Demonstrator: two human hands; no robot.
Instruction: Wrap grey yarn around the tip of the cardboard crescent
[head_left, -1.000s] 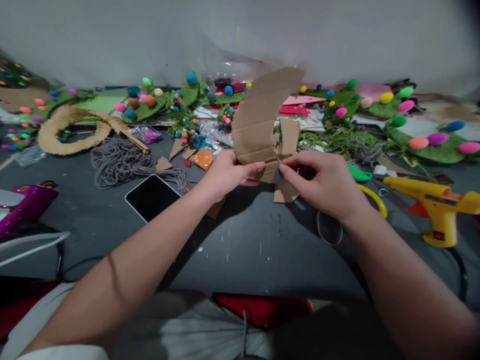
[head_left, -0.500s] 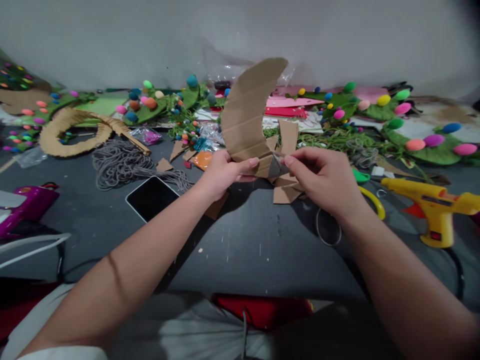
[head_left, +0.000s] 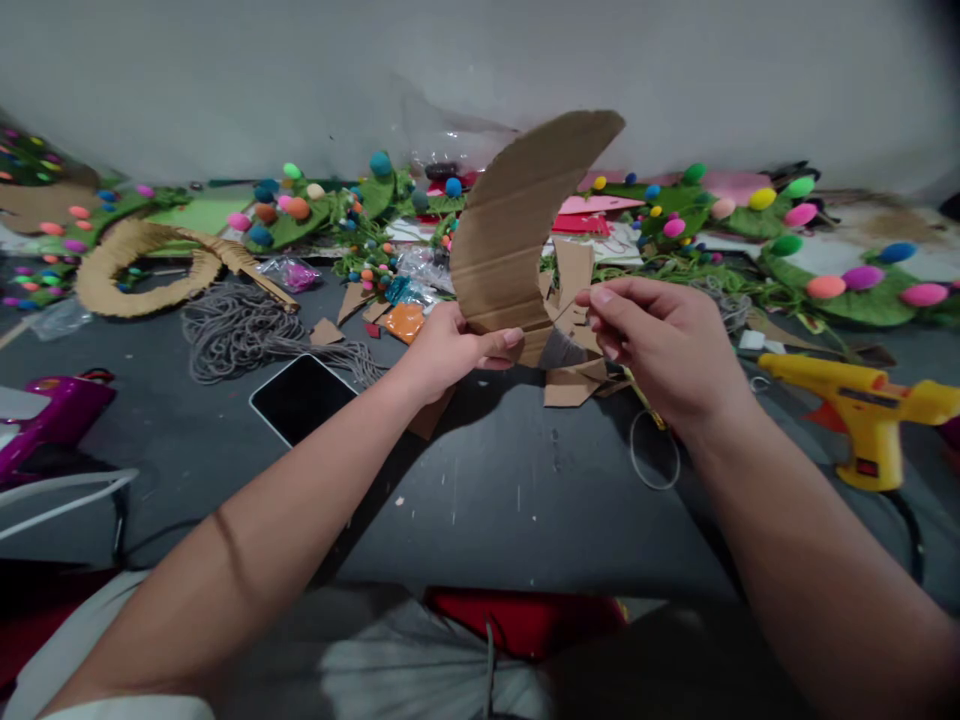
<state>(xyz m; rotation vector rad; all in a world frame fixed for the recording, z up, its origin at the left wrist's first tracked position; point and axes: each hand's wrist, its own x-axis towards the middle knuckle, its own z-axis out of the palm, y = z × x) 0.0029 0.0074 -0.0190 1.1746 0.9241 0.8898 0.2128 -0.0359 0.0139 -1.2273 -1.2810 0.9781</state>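
A brown cardboard crescent point(head_left: 510, 225) stands raised above the dark table, its tip leaning to the upper right. My left hand point(head_left: 454, 350) grips its lower edge, thumb on the front face. Grey yarn point(head_left: 562, 348) is wrapped round the crescent's lower right end. Just right of that end, my right hand point(head_left: 652, 335) pinches a thin strand of the yarn between thumb and fingertips. Cardboard scraps point(head_left: 574, 385) lie below and behind the wrapped end.
A phone point(head_left: 304, 400) and a grey yarn pile point(head_left: 232, 330) lie left. Further left are a wrapped ring point(head_left: 142, 268) and a purple tool point(head_left: 56, 420). On the right sits a yellow glue gun point(head_left: 866, 410). Leaves with coloured balls point(head_left: 862, 278) line the back.
The crescent has tilted to the right at its top. My right hand has moved slightly right and up from the wrapped end, drawing the strand out.
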